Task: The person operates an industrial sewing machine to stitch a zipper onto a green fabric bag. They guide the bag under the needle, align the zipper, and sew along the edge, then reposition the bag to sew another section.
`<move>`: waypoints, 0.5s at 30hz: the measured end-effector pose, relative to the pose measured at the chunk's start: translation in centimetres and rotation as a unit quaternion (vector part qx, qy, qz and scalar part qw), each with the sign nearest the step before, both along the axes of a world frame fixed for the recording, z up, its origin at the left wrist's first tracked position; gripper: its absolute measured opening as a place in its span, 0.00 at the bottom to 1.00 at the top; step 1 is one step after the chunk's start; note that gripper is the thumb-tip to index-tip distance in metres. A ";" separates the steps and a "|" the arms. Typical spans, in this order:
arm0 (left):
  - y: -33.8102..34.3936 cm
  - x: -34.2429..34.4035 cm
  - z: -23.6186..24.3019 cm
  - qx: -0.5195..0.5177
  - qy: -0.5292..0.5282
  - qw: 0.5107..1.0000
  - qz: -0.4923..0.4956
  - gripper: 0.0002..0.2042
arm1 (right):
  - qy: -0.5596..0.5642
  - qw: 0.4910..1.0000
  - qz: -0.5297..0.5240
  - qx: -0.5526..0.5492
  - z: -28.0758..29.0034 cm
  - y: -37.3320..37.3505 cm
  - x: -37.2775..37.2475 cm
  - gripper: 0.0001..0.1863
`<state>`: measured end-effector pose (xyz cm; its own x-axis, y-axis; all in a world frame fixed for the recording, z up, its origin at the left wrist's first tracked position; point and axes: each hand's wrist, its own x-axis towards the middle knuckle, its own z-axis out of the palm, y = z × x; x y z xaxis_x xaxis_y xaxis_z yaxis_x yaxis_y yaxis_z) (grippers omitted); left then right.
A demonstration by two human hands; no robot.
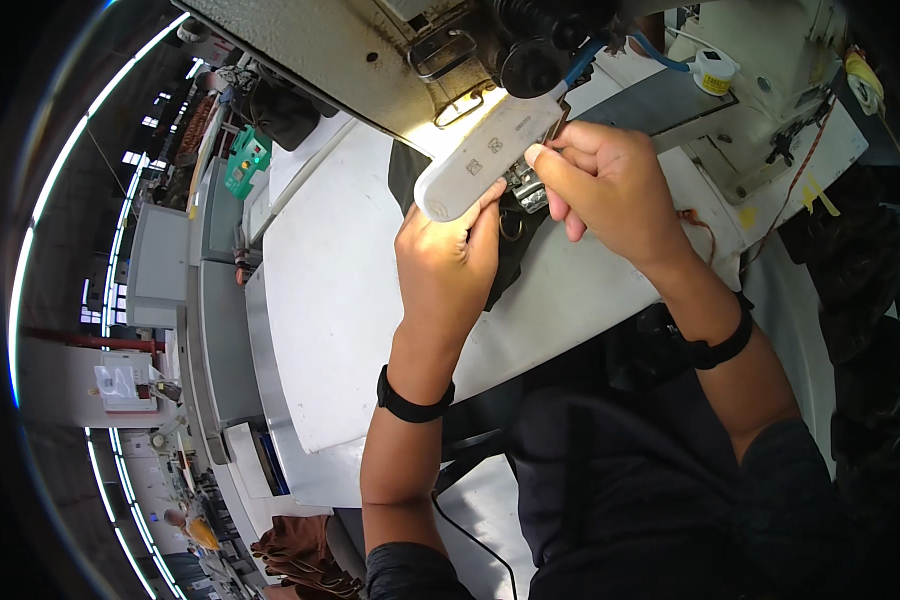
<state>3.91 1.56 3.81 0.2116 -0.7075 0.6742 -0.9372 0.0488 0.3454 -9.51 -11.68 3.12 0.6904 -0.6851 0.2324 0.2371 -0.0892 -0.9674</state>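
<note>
My left hand (442,265) is over a piece of dark fabric (508,262) on the white sewing machine table. Its thumb and forefinger come together by the metal parts (527,190) around the needle area, and its other fingertips are hidden under a pale, rounded oblong cover (485,155). To the right of those parts, my right hand (610,190) is closed in a pinch, thumb against the bent forefinger. Whatever lies in that pinch is too small or too hidden to make out. A lamp lights the spot behind the cover.
The sewing machine's body (340,55) juts over the work from above. Beside its base stands a small white bottle-like part with a yellow label (712,74). The white tabletop (335,300) spreads leftward. A green device (247,162) and brown cloth (305,555) are farther left.
</note>
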 end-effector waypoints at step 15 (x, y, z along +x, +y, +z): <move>-0.3 -0.2 -0.6 -0.024 0.015 0.999 0.020 0.06 | 0.006 1.000 -0.012 0.003 -0.2 0.0 -1.2 0.13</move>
<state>3.73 1.26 3.17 0.2607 -0.6654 0.6995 -0.9277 0.0278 0.3722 -10.74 -11.68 2.95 0.6771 -0.7023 0.2197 0.2227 -0.0890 -0.9708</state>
